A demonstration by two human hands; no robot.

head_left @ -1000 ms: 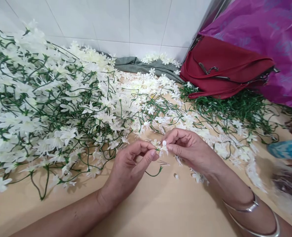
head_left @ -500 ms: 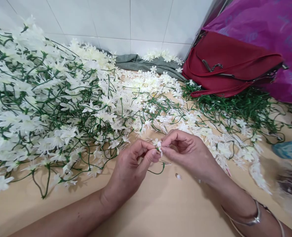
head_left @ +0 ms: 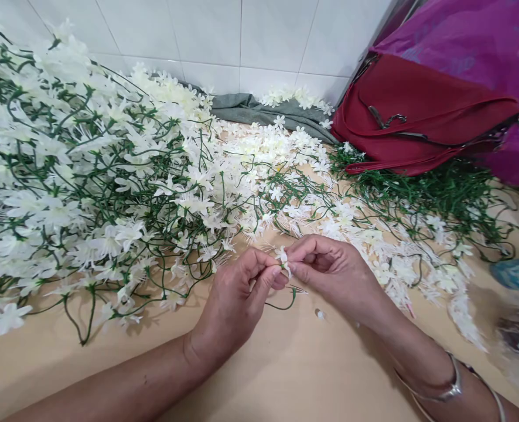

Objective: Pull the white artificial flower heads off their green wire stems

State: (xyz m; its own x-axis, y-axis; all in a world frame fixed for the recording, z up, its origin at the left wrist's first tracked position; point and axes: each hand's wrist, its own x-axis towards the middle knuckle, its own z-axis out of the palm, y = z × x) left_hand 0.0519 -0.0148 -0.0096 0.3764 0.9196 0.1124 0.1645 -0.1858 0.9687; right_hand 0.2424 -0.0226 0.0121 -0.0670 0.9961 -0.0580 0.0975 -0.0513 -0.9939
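Observation:
A small white artificial flower (head_left: 282, 261) is pinched between my two hands over the front of the table. My left hand (head_left: 241, 293) grips it from the left by thumb and forefinger, near a bit of green at its base. From the other side my right hand (head_left: 325, 265) pinches its petals between thumb and forefinger. Just below the fingers lies a green stem (head_left: 283, 306) with pale thread-like ends. A tiny white piece (head_left: 320, 314) rests on the table right of it. My fingers hide part of the flower.
A big heap of white flowers on green stems (head_left: 79, 176) fills the left. Loose white blossoms (head_left: 268, 146) and green stems (head_left: 444, 190) spread behind my hands. A red bag (head_left: 426, 117), a purple bag (head_left: 474, 53) and grey cloth (head_left: 268, 114) stand along the tiled wall (head_left: 207, 35).
The flower has turned a little between my fingertips, with its petals now pointing differently. Both hands keep their pinch. The whole view has shifted slightly.

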